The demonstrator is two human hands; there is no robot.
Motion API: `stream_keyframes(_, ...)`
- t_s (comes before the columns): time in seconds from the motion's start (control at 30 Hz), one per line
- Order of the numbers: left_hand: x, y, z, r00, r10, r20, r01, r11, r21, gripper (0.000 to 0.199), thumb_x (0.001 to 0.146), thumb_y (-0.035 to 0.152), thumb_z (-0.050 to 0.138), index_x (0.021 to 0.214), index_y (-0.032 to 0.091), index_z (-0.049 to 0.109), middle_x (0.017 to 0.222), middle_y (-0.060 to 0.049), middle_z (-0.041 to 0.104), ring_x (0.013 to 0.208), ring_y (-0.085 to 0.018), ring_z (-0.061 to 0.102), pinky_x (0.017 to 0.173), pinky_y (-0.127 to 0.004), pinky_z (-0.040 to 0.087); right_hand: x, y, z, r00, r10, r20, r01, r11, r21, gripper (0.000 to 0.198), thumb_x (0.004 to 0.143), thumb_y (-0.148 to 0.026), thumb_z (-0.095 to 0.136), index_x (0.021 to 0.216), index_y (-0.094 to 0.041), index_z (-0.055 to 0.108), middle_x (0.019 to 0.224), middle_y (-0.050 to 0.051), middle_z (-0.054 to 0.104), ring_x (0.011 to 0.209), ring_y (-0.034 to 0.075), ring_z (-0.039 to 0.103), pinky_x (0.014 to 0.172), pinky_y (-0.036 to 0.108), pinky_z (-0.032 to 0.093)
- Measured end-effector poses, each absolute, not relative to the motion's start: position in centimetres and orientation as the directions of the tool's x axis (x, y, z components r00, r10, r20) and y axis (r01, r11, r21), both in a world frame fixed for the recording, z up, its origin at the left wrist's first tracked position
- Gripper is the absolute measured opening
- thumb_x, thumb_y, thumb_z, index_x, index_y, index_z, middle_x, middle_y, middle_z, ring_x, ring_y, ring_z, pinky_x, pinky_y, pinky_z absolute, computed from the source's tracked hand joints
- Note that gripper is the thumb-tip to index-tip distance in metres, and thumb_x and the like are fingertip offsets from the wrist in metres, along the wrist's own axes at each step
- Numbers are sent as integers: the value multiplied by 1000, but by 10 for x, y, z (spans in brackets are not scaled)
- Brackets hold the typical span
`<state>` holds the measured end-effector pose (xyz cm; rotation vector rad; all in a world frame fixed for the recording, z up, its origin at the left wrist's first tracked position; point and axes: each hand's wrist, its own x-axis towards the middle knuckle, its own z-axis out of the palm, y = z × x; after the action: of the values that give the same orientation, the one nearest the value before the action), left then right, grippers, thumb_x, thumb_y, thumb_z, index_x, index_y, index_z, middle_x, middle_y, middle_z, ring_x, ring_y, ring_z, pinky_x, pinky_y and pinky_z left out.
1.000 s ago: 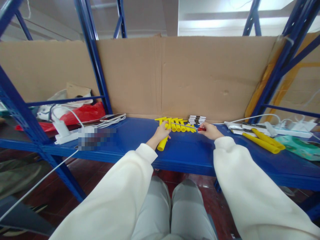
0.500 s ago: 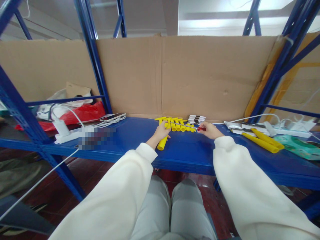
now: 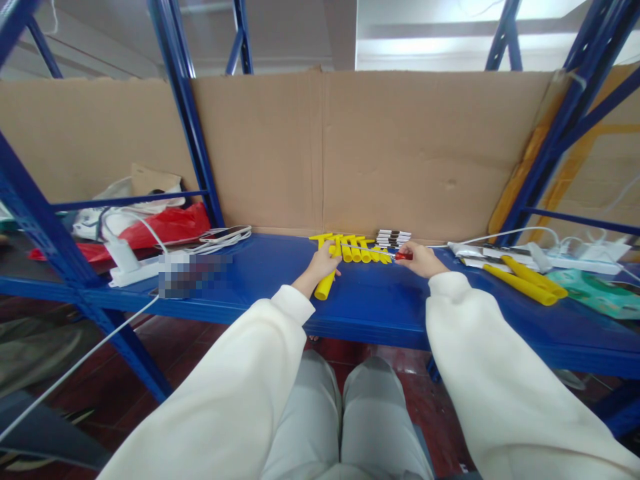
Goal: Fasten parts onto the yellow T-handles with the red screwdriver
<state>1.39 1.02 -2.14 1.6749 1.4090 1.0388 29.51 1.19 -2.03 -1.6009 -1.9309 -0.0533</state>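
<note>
Clearly, the fingers of the left hand (image 3: 321, 264) were wrapped around a yellow tube (image 3: 325, 286) at mid-frame, its long axis running steeply up the picture; those of the right hand (image 3: 423, 261), farther off, pinched a red-handled screwdriver (image 3: 403, 256) whose shaft pointed left, crosswise toward the tube's upper part.

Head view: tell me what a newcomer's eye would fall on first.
Probably the bright yellow tube in the left grip, at the middle of the blue shelf, with a red-handled screwdriver pointing toward it from the right grip. Just right of that tube, more yellow pieces lie in a row. The red plastic off to the left would likely come next.
</note>
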Motion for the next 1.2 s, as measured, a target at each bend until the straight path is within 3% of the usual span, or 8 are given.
stream_keyframes(0.73,14,9,-20,83,987,136,448,-159,880,55,94,15,57,147,21,45,109,-11,73,58,-13,70,45,-19,50,296,9,-19,-79,876,475,898,269,-348,14,76,-32,71,86,-25,63,92,4,76,88,26,69,83,39,48)
stream_keyframes(1.03,25,7,-17,12,988,151,497,-137,857,56,92,14,61,146,21,48,120,-15,71,61,-20,74,45,-25,54,298,8,-18,-58,877,477,904,248,-347,13,76,-29,71,86,-24,64,92,4,76,88,26,69,83,39,49)
stream_keyframes(1.2,26,8,-16,21,991,130,522,-122,844,54,96,15,56,148,22,45,124,-13,71,64,-17,75,46,-21,54,300,12,-21,-71,864,499,904,267,-334,13,76,-28,72,83,-24,63,88,4,76,83,25,69,80,38,50)
